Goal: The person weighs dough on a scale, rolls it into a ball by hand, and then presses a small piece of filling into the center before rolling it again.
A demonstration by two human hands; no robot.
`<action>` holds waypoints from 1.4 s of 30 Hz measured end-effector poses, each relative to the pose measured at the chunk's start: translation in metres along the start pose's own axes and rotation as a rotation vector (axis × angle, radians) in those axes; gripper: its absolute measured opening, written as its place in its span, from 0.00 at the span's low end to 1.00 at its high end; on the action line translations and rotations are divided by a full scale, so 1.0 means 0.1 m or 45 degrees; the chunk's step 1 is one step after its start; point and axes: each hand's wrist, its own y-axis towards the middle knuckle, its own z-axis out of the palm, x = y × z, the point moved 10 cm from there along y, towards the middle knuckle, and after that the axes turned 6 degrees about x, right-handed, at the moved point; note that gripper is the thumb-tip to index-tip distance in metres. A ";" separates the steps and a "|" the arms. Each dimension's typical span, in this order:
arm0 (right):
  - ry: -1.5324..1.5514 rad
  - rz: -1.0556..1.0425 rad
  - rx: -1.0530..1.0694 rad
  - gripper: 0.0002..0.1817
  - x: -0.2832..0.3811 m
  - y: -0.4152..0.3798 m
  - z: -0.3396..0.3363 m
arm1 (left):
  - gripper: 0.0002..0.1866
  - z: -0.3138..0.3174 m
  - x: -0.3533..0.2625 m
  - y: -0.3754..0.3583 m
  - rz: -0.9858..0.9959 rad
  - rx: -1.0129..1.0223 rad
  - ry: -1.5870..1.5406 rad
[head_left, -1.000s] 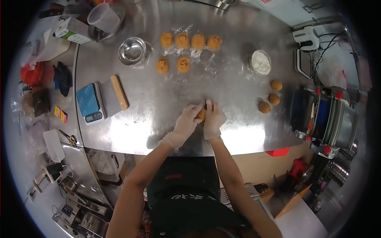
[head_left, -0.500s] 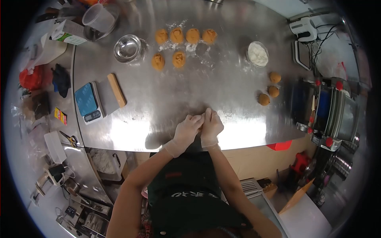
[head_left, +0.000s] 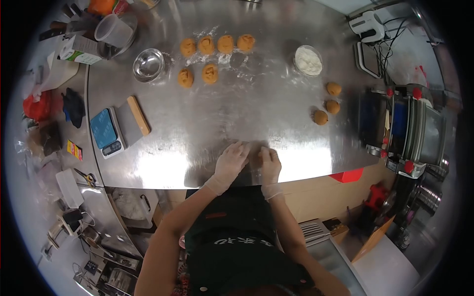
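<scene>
Both my hands wear thin clear gloves and are near the front edge of the steel table (head_left: 168, 106). My left hand (head_left: 231, 162) is bent over at the wrist, its fingers stretched forward and slightly curved, with nothing visible in them. A short gap to the right, my right hand (head_left: 270, 165) has its fingers curled closed. A small brownish patch shows by its fingertips; I cannot make out what it is. Farther back lie several orange-brown dough pieces (head_left: 225, 44) in two rows on scattered flour. Three smooth brown balls (head_left: 321, 117) rest at the right.
A bowl of white powder (head_left: 309, 60) stands at the back right, an empty-looking metal bowl (head_left: 148, 65) at the back left. A wood-handled scraper (head_left: 138, 116) lies beside the digital scale (head_left: 105, 129). A machine with rollers (head_left: 405, 128) borders the right side.
My hands, pressed together before, have moved apart, the right one slightly to the right and down. The whole view has shifted a little, so the table things appear farther left.
</scene>
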 end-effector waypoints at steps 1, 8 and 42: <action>0.100 0.024 0.094 0.14 -0.10 -0.01 0.13 | 0.39 0.01 0.13 -0.03 -0.202 0.017 -0.343; 0.928 -0.044 0.527 0.29 0.24 -0.25 0.82 | 0.46 -0.55 0.03 0.06 -0.635 -0.313 -0.858; 1.001 0.359 1.111 0.33 0.93 -0.46 0.82 | 0.56 -1.47 -0.80 0.40 -0.015 -0.056 -0.473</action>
